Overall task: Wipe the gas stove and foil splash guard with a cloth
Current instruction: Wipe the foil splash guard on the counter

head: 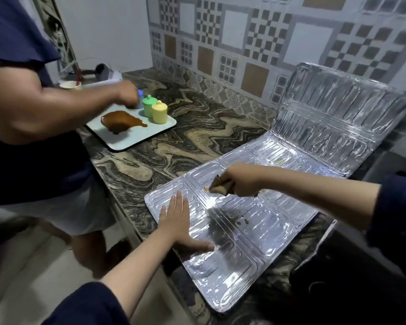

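While the left hand point(177, 221) lay flat with fingers straight on the near-left corner of the foil splash guard point(249, 235), the right hand point(242, 181) gripped a bunched brown cloth point(222, 186) and pressed it to the sheet farther in. Guard lay across the marbled counter point(164, 146): two panels down flat, the far panel tipped up near the tiled wall point(244, 43). Long axis ran from the near edge by the person diagonally away and to the right, toward that raised panel. Brown specks point(243, 222) sat mid-sheet, not yet reached by the cloth.

Risks, as judged: thin foil could crease or tear under a hard rub; if the flat palm lifted, the sheet would likely skid; near corner overhung the counter edge and might buckle. Second person's hand point(127, 95) worked at a tray point(131, 137) carrying a brown spill point(120, 120), well apart from the guard. Stove point(361, 277) showed dark at right, untouched.
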`<state>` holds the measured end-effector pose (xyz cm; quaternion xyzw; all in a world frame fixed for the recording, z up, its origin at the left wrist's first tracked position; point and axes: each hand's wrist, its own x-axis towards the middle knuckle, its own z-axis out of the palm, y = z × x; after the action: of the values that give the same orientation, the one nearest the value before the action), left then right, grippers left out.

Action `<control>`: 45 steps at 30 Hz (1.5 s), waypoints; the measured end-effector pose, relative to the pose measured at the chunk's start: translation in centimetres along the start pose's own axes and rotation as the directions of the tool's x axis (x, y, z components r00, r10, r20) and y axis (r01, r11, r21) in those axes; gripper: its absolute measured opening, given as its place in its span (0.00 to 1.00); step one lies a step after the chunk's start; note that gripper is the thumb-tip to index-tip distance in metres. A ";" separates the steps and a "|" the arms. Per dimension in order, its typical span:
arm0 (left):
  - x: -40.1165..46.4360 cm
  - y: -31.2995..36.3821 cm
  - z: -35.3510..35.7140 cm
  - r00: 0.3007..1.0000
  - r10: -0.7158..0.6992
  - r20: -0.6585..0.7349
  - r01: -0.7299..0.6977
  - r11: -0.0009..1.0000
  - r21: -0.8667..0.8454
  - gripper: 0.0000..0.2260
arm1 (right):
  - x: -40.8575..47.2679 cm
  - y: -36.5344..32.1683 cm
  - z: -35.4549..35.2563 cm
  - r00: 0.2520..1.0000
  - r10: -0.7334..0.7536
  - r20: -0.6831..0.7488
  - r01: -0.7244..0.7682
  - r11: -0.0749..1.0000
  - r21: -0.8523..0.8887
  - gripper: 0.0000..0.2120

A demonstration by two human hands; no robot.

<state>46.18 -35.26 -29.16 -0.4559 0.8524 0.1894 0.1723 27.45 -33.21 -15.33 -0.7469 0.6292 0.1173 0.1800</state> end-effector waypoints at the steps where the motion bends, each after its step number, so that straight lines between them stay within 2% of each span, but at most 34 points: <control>1: -0.7 -0.7 0.2 1.000 -0.007 -0.011 0.007 1.000 -0.010 0.70 | 1.3 -0.6 0.3 0.999 0.000 -0.046 0.001 1.000 0.015 0.26; 3: -1.9 -1.9 0.7 1.000 -0.017 -0.018 0.016 1.000 -0.014 0.70 | 3.5 -2.3 0.9 0.988 -0.010 -0.157 0.010 1.000 -0.001 0.26; 5: -3.1 -2.9 1.0 0.999 -0.033 -0.023 0.033 0.999 -0.007 0.69 | 5.9 -4.2 1.7 0.955 -0.030 -0.296 0.023 0.999 -0.027 0.22; 7: -3.9 -3.6 1.1 0.999 -0.046 -0.022 0.046 0.999 0.005 0.70 | 8.2 -5.8 2.8 0.939 -0.089 -0.332 0.069 0.995 -0.072 0.21; 9: -4.4 -4.1 1.2 0.998 -0.054 -0.024 0.054 0.998 -0.011 0.70 | 10.1 -7.3 4.1 0.950 -0.156 -0.272 0.107 0.977 -0.187 0.24; 12: -4.5 -4.1 1.4 0.997 -0.057 -0.061 0.057 0.998 -0.016 0.68 | 11.0 -8.6 6.0 0.981 -0.136 -0.139 0.080 0.933 -0.350 0.25; 15: -4.2 -4.1 1.6 0.994 -0.071 -0.082 0.072 0.997 0.008 0.68 | 10.7 -8.7 7.0 0.986 -0.134 -0.102 0.082 0.913 -0.400 0.28; 18: -4.2 -3.9 1.8 0.993 -0.082 -0.088 0.082 0.997 -0.004 0.70 | 9.7 -8.0 7.3 0.982 -0.189 -0.025 0.161 0.891 -0.424 0.33; 20: -4.2 -3.8 1.8 0.991 -0.091 -0.098 0.090 0.996 -0.008 0.71 | 8.3 -7.2 7.5 0.975 -0.216 0.041 0.212 0.876 -0.433 0.32; 24: -4.1 -3.8 1.8 0.992 -0.096 -0.077 0.095 0.995 -0.019 0.69 | 4.4 -6.1 7.7 0.948 -0.290 0.130 0.318 0.866 -0.387 0.19; 27: -4.0 -3.9 1.7 0.994 -0.099 -0.048 0.099 0.995 -0.015 0.69 | 1.4 -5.7 7.7 0.926 -0.309 0.218 0.366 0.876 -0.314 0.14; 30: -4.1 -3.8 1.5 0.994 -0.101 -0.030 0.101 0.995 -0.016 0.72 | -1.2 -5.6 7.3 0.897 -0.296 0.328 0.379 0.897 -0.227 0.14; 33: -4.1 -3.7 1.4 0.995 -0.100 -0.022 0.099 0.995 -0.031 0.73 | -2.5 -5.1 7.1 0.865 -0.219 0.451 0.366 0.890 -0.270 0.15; 35: -4.2 -3.7 1.3 0.995 -0.097 -0.020 0.096 0.995 -0.029 0.73 | -2.9 -4.5 7.1 0.846 -0.212 0.489 0.363 0.900 -0.239 0.18; 39: -4.4 -3.7 1.3 0.996 -0.086 -0.031 0.085 0.996 -0.023 0.73 | -3.6 -2.8 6.7 0.780 -0.161 0.605 0.248 0.967 -0.063 0.25; 42: -4.5 -3.6 1.2 0.997 -0.078 -0.026 0.078 0.997 -0.015 0.73 | -3.7 -2.0 5.5 0.755 -0.127 0.643 0.175 0.984 -0.011 0.22; 44: -4.6 -3.6 1.1 0.997 -0.076 -0.021 0.075 0.997 -0.013 0.73 | -3.4 -1.9 4.1 0.775 -0.106 0.623 0.156 0.987 -0.027 0.19; 45: -4.5 -3.6 1.1 0.997 -0.076 -0.018 0.076 0.997 -0.014 0.73 | -3.3 -2.1 3.0 0.792 -0.091 0.604 0.149 0.988 -0.046 0.20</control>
<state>51.71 -33.35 -28.60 -0.4909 0.8348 0.1841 0.1682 29.11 -28.71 -16.48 -0.7171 0.4852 0.3644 0.3429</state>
